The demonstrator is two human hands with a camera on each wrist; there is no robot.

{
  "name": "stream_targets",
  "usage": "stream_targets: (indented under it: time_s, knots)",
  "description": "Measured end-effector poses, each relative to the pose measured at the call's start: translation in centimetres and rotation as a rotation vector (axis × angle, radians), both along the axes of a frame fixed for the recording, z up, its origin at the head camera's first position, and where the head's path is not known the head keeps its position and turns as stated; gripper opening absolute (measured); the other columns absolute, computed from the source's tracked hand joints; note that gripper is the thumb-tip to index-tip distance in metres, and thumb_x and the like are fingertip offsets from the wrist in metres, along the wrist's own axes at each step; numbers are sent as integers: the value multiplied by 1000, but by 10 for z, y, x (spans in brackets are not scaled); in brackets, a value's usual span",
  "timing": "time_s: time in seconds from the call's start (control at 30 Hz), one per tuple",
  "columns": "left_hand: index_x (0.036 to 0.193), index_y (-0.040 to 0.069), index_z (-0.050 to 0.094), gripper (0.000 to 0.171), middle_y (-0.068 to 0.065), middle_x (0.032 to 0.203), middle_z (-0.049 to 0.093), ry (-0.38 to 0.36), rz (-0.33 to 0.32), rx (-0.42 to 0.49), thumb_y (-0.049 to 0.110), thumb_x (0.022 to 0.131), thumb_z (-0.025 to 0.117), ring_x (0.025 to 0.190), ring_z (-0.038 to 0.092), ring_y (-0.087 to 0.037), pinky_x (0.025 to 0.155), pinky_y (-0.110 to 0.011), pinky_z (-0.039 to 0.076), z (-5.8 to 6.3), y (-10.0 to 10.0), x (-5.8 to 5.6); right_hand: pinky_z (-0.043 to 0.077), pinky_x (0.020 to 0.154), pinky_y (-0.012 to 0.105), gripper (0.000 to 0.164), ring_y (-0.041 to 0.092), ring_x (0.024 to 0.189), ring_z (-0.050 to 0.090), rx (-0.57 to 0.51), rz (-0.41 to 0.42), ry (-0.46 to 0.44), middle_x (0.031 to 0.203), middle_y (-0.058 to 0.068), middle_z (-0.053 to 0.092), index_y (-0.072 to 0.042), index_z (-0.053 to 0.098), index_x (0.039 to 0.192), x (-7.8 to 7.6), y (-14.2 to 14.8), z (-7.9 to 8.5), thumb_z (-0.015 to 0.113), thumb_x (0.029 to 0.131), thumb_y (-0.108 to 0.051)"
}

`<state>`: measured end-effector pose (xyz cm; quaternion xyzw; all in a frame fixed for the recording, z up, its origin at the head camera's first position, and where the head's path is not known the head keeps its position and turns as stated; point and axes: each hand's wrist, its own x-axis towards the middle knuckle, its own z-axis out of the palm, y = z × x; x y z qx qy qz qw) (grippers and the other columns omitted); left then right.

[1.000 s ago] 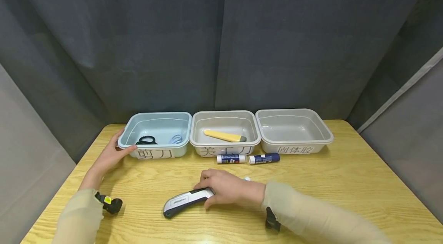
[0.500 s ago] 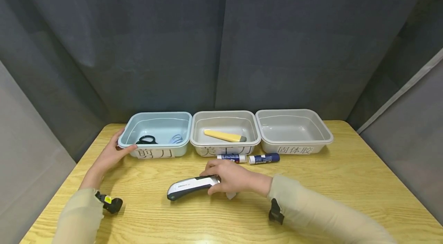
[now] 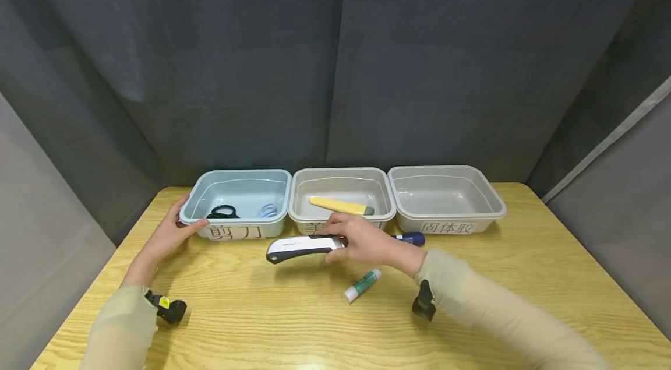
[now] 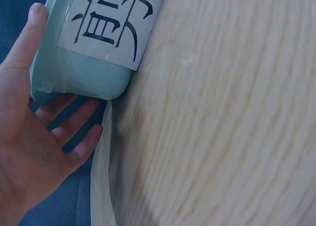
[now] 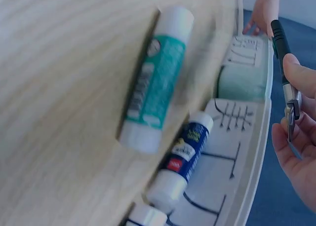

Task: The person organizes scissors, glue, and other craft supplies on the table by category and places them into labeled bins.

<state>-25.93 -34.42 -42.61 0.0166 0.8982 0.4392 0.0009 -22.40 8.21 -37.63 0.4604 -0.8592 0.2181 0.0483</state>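
My right hand (image 3: 364, 240) grips a white-and-black utility knife (image 3: 300, 246) by one end, raised over the table before the middle bin (image 3: 390, 214); its other end points left. The right wrist view shows the knife (image 5: 281, 46) between thumb and fingers. A yellow utility knife (image 3: 339, 205) lies in that grey bin. My left hand (image 3: 165, 237) rests at the left corner of the light blue bin (image 3: 275, 229), thumb on its front rim, fingers relaxed beside its end. Black-handled scissors (image 3: 223, 211) and pale blue-handled scissors (image 3: 267, 211) lie in the blue bin.
A green-and-white glue stick (image 3: 363, 285) lies on the wooden table (image 3: 251, 323). Two blue glue sticks lie before the bins: one (image 5: 185, 154) shows in the right wrist view, the other (image 3: 411, 239) is partly hidden. Another grey bin (image 3: 445, 198) stands right; a dark curtain (image 3: 335, 67) hangs behind.
My right hand has lifted the white-and-black utility knife and carried it forward and slightly right, toward the middle bin. The green glue stick has come into full view. My left hand has stayed put.
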Motion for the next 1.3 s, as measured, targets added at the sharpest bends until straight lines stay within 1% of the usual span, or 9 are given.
stream_targets:
  time_s: [0.1, 0.27, 0.47, 0.73, 0.83, 0.97, 1.13, 1.3]
  knots:
    - [147, 13, -2, 96, -28, 147, 14, -6, 2, -6, 42, 83, 63, 130, 24, -43, 101, -59, 22, 1, 0, 1, 40, 57, 15, 49, 5, 67, 46, -20, -19, 10, 97, -3, 57, -10, 64, 115, -5, 5, 6, 73, 74, -36]
    - [147, 13, -2, 96, -28, 147, 13, -5, 2, -4, 42, 83, 63, 130, 24, -44, 101, -60, 22, 0, -1, 0, 38, 55, 17, 46, 8, 64, 46, -68, -64, 35, 93, -5, 56, -11, 65, 112, -17, 14, 11, 75, 73, -33]
    - [147, 12, -2, 96, -29, 146, 14, -6, 3, -5, 42, 83, 63, 130, 24, -43, 101, -59, 22, -1, -1, 0, 37, 54, 18, 46, 10, 63, 44, -62, -129, 13, 91, -3, 55, -9, 63, 115, -28, 21, 13, 76, 73, -24]
    - [147, 13, -3, 95, -27, 147, 12, -5, -8, 14, 41, 84, 63, 130, 22, -44, 101, -60, 22, 0, 0, 1, 37, 54, 20, 46, 6, 61, 41, -61, -166, 69, 90, -3, 56, -9, 63, 116, -37, 28, 16, 74, 75, -27]
    - [147, 12, -2, 95, -27, 147, 11, -2, -12, 18, 40, 84, 63, 130, 22, -44, 101, -60, 22, 0, 0, 1, 37, 54, 22, 46, 7, 62, 41, -60, -199, 65, 91, -1, 57, -8, 62, 116, -42, 30, 16, 75, 75, -26]
    - [147, 13, -2, 95, -26, 148, 10, 3, -17, 27, 39, 84, 63, 131, 21, -44, 101, -60, 21, 0, -2, 1, 38, 55, 23, 48, 8, 64, 43, -53, -242, 35, 93, 1, 57, -7, 61, 118, -48, 31, 15, 74, 75, -26]
    - [147, 13, -3, 95, -28, 147, 11, -6, -3, 9, 41, 83, 63, 131, 21, -44, 101, -60, 21, 0, -1, 1, 39, 55, 22, 49, 8, 64, 44, -54, -255, 50, 92, 2, 57, -6, 61, 117, -55, 32, 14, 74, 75, -28]
    - [147, 11, -2, 96, -28, 147, 12, -8, 5, -8, 42, 83, 62, 130, 22, -44, 102, -59, 21, 0, -1, 2, 39, 56, 22, 50, 8, 64, 45, -29, -267, 63, 93, 2, 58, -6, 61, 118, -61, 31, 12, 72, 76, -32]
